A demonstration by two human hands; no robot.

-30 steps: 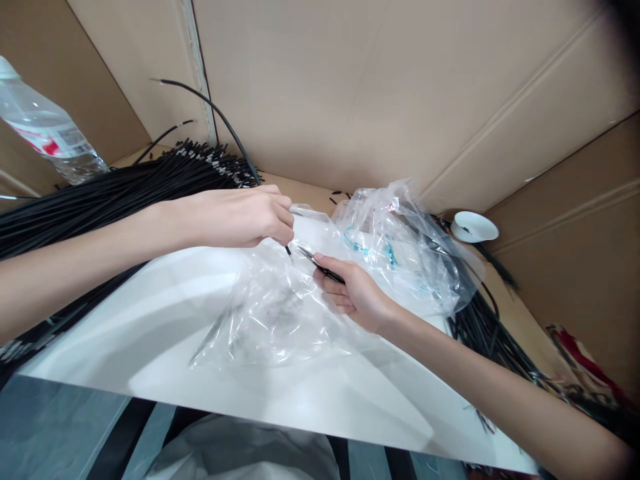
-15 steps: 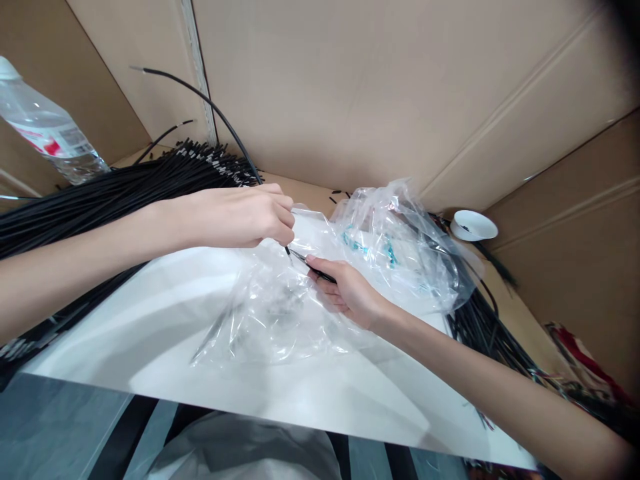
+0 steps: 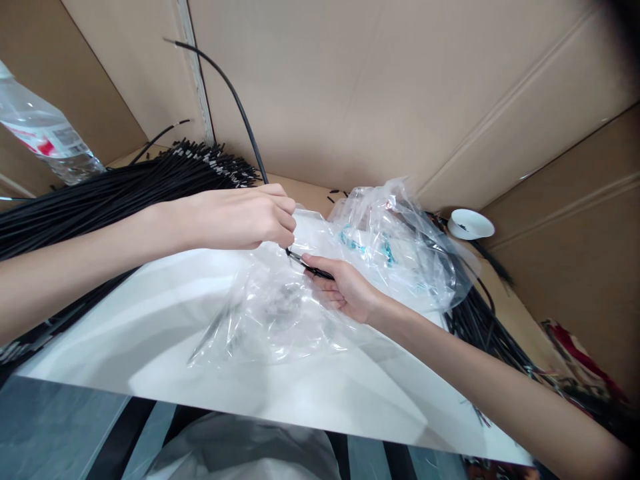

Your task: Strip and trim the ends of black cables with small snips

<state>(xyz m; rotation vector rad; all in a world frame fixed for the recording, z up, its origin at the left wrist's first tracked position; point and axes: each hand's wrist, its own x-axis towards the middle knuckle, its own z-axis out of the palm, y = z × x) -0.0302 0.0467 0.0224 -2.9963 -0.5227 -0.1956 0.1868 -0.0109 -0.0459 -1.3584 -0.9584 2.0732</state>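
Note:
My left hand (image 3: pixel 250 217) is pinched shut on a long black cable (image 3: pixel 239 107) that arcs up against the cardboard wall. Its lower end pokes out below my fingers. My right hand (image 3: pixel 343 288) is closed on thin black tweezers (image 3: pixel 310 267), whose tip meets the cable's end at the middle of the view. Both hands hover over a crumpled clear plastic bag (image 3: pixel 273 313) lying on a white board (image 3: pixel 150 327).
A big bundle of black cables (image 3: pixel 115 190) lies at the left, more cables (image 3: pixel 480 327) at the right. A second clear bag (image 3: pixel 400 247) sits behind my right hand. A small white dish (image 3: pixel 471 225) stands at the right, a water bottle (image 3: pixel 43 137) at the far left. Cardboard walls enclose the space.
The free end of the cable has swung up and to the right. My right hand has moved the tweezers left until their tip meets the cable's end.

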